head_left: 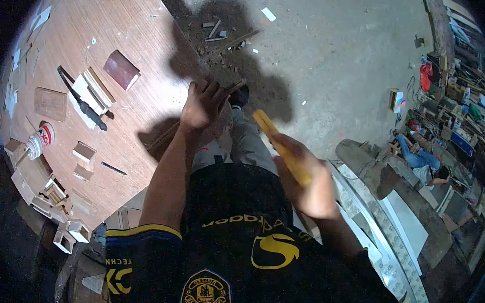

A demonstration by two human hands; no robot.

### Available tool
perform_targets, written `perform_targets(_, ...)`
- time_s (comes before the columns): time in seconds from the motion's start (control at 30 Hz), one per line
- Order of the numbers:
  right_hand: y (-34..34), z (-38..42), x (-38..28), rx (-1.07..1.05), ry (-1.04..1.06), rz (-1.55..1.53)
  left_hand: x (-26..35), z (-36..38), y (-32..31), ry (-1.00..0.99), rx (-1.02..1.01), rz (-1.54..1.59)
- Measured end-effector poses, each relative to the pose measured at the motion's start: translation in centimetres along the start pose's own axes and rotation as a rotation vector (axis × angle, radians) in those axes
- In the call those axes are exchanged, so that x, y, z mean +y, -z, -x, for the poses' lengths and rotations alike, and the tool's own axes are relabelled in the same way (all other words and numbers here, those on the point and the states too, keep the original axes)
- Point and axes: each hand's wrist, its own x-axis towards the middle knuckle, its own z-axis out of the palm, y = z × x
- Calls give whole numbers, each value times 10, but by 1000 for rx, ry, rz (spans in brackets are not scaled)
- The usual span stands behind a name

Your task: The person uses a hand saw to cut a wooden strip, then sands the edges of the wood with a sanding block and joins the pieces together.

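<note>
My left hand (202, 105) is at the edge of the wooden table, fingers curled down around a thin wooden strip (236, 86) whose end sticks out past them. Most of that strip is hidden under the hand. In my right hand (314, 183) is a long, narrow yellow bar (274, 137), held at its lower part and pointing up and left. The bar's exact kind does not show. It is held in front of my body, to the right of the table edge and apart from the left hand.
On the table (133, 28) are a dark brown block (121, 69), a black-handled tool (92, 112) over pale wood pieces, a pen (113, 168), a white container (42, 136) and several small boxes (79, 230). Wood scraps (214, 30) litter the floor. A person (420, 157) is at the right.
</note>
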Motion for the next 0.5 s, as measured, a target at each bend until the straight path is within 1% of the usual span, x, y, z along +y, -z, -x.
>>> perform_targets(0.07, 14, 11, 1, 77, 167, 22, 9, -9, 18, -4, 44, -31)
perform_targets(0.1, 13, 12, -1, 52, 76, -10, 11, -8, 20, -3, 39, -23)
perform_targets(0.13, -1, 12, 23, 54, 68, -8, 11, -9, 21, 6, 17, 9)
perform_targets(0.17, -25, 9, 69, 56, 29, 105, 10, -11, 21, 18, 0, 33)
perform_targets(0.2, -40, 6, 91, 58, -15, 215, 8, -6, 14, 16, -3, 35)
perform_targets(0.23, -17, -9, 19, -9, 30, 78, 2, -2, 2, -3, 23, 27)
perform_targets(0.3, 7, 1, -6, 15, 43, 56, 1, 4, -3, -22, 39, 25)
perform_targets(0.37, 14, 9, -6, 63, 71, -33, 2, 4, 3, -44, 1, -77)
perform_targets(0.4, 8, 9, 0, 61, 60, -35, 6, 4, 8, -45, -8, -69)
perform_targets(0.47, -12, -4, 24, 60, 132, 41, 8, -5, 17, 61, -126, 3)
perform_targets(0.5, -20, -7, 33, 20, -14, 80, 9, -1, 14, 55, -130, 5)
